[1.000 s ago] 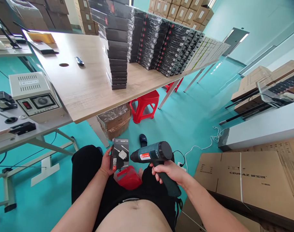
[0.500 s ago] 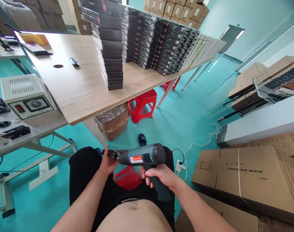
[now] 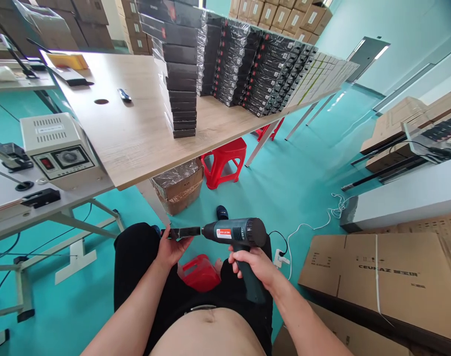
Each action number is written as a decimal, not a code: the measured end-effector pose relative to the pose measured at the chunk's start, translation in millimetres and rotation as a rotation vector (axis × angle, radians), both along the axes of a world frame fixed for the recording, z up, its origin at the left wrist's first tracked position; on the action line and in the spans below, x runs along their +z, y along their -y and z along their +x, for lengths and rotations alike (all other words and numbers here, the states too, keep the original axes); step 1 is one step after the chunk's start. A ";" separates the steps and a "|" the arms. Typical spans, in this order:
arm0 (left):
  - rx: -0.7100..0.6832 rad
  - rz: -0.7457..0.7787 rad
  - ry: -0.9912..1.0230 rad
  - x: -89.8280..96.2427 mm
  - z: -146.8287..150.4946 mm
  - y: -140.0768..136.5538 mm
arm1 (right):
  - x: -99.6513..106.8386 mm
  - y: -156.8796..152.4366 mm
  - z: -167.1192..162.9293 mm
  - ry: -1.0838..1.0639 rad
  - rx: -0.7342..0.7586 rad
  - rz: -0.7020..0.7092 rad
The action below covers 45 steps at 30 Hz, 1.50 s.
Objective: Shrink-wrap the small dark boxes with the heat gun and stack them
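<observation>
My right hand (image 3: 253, 262) is wrapped round the handle of a dark heat gun (image 3: 235, 231) with an orange and white label. Its nozzle points left, close to the end of a flat black box (image 3: 184, 232). That box rests in my left hand (image 3: 171, 249), gripped between thumb and fingers above my lap. Whether the nozzle tip touches the box I cannot tell. Part of the box is hidden by my left fingers. Beneath both hands, the red stool (image 3: 199, 274) I sit on shows between my legs.
A wooden table (image 3: 136, 148) bears tall stacks of black boxes (image 3: 183, 89) ahead. To the left stands a beige machine with a dial (image 3: 60, 148). Cartons (image 3: 377, 277) are piled at my right, by a power strip (image 3: 279, 258) on the floor. A red stool (image 3: 225, 160) stands under the table.
The heat gun has drawn back to the right, so more of the black box shows. My head view has shifted slightly left.
</observation>
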<state>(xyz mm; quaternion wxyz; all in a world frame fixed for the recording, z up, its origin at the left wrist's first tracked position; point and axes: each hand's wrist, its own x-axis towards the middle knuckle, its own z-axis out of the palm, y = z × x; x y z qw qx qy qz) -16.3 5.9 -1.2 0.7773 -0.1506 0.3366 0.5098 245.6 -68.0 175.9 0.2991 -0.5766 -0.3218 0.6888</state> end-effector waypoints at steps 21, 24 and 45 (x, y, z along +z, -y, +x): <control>0.040 -0.019 -0.070 3.0 0.8 -0.4 | 9.1 -5.4 -27.7 -0.059 0.128 0.017; 0.051 -0.012 -0.087 4.2 2.2 -1.8 | 11.7 -6.8 -34.1 -0.091 0.123 0.072; 0.030 -0.049 -0.041 2.2 2.3 -1.0 | 1.7 -2.1 -15.4 -0.260 -0.130 -0.060</control>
